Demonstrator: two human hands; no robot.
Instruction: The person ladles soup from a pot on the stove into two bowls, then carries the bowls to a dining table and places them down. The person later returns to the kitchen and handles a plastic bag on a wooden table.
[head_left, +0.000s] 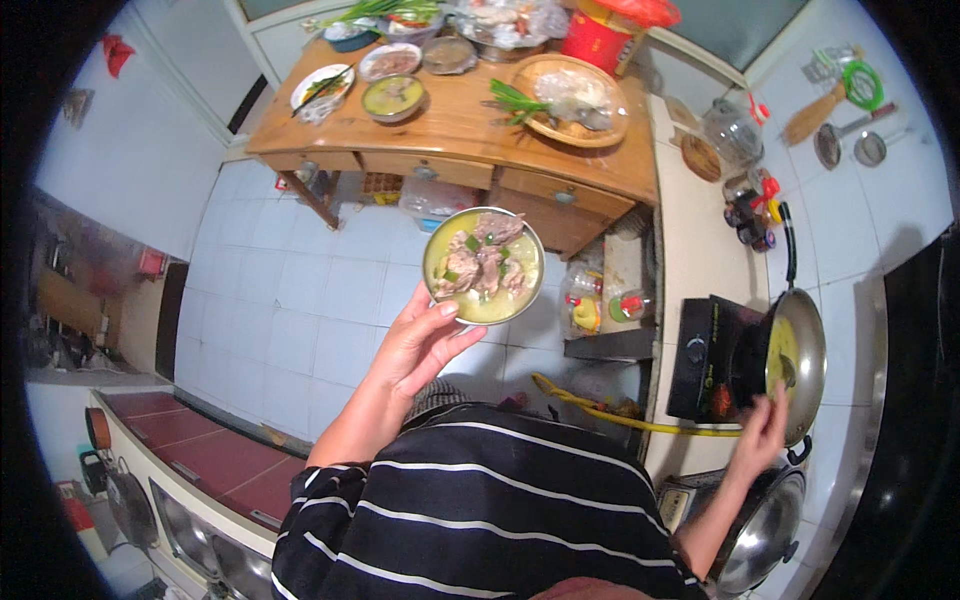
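Observation:
My left hand (427, 341) grips a metal bowl (541, 270) by its near rim, thumb on top and fingers below. Pale yellow broth (487, 309), chunks of cooked meat (463, 266) and pieces of green onion (472, 243) fill this bowl, held above the floor before me. Off to the right, my blurred right hand (766, 429) reaches over the near side of a wok (811, 360) on a black gas stove (694, 356). Yellow soup and a ladle (786, 367) lie in the wok by my fingertips; whether they hold the ladle is unclear.
A wooden table (450, 139) ahead carries a second bowl of soup (394, 97), several dishes and a woven basket (615, 135). A yellow hose (637, 424) crosses toward the stove. Near my right forearm sits a large metal pan (757, 536). Jars (746, 217) line the counter.

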